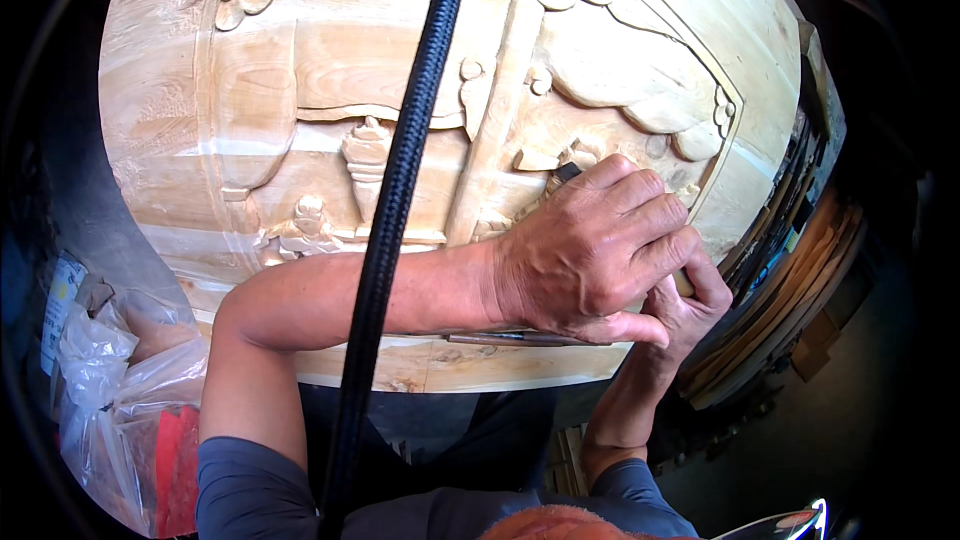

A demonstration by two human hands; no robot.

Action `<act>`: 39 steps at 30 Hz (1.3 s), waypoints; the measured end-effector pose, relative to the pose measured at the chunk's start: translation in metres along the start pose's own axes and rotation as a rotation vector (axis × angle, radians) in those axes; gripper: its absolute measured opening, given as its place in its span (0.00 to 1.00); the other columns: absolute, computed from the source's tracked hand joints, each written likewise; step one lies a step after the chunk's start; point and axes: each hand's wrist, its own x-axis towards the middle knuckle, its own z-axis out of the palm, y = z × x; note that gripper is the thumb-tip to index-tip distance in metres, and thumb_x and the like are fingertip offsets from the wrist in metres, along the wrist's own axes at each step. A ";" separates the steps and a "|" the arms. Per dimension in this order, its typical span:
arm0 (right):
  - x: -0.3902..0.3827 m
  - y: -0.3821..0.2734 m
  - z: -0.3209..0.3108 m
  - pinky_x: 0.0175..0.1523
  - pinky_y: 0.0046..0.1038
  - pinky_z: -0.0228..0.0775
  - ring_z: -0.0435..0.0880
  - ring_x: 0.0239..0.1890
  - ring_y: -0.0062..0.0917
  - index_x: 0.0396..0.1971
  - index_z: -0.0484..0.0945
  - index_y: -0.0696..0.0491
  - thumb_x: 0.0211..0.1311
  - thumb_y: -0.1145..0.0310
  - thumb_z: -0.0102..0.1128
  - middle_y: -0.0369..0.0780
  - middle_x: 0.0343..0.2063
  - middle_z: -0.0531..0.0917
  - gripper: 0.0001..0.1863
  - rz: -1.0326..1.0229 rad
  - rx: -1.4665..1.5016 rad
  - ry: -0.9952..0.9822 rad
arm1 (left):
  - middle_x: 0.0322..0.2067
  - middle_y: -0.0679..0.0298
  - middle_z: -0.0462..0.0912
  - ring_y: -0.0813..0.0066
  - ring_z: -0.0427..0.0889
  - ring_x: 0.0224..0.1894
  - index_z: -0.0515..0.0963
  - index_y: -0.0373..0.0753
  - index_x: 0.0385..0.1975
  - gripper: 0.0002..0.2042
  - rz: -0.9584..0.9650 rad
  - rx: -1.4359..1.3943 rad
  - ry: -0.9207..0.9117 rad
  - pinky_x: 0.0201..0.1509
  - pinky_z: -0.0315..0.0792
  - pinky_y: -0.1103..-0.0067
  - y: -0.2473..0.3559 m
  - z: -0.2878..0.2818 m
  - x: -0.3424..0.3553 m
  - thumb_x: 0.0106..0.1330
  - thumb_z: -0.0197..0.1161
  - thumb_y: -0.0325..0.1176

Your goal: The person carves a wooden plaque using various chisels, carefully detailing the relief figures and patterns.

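Note:
A pale wooden panel [250, 70] with carved relief of flowers, cloud-like shapes and posts fills the middle. My left hand [590, 250] is closed, fingers curled over a carving tool whose dark metal end [568, 172] shows against the carving at the right. My right hand [690, 305] sits just below and right, fingers wrapped round the tool's light handle [685, 283]; most of the tool is hidden by my hands. A slim metal tool [500, 338] lies along the panel's lower part, beneath my left wrist.
A black braided cable [420, 70] crosses the view from top to bottom, in front of the panel. Clear plastic bags [110, 390] with something red sit at lower left. Stacked wooden boards [815, 270] stand along the right side.

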 end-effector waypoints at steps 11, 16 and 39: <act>-0.041 0.039 -0.031 0.42 0.21 0.75 0.82 0.35 0.16 0.43 0.81 0.60 0.73 0.66 0.67 0.37 0.35 0.84 0.12 0.187 0.496 0.033 | 0.52 0.49 0.88 0.62 0.88 0.47 0.84 0.24 0.58 0.21 0.358 0.146 0.062 0.53 0.85 0.68 -0.001 0.028 -0.011 0.70 0.69 0.33; -0.042 0.028 -0.026 0.50 0.24 0.77 0.85 0.40 0.21 0.46 0.86 0.65 0.62 0.62 0.74 0.40 0.38 0.89 0.21 0.101 0.547 0.084 | 0.53 0.48 0.88 0.63 0.88 0.46 0.83 0.24 0.59 0.23 0.380 0.127 0.079 0.53 0.85 0.69 0.004 0.024 -0.010 0.68 0.70 0.33; -0.061 0.013 0.046 0.40 0.35 0.85 0.90 0.31 0.33 0.58 0.78 0.67 0.76 0.63 0.66 0.50 0.32 0.88 0.23 0.185 0.841 0.160 | 0.48 0.60 0.89 0.62 0.86 0.43 0.84 0.36 0.62 0.21 -0.141 0.474 0.077 0.44 0.79 0.67 0.029 -0.012 -0.073 0.70 0.76 0.33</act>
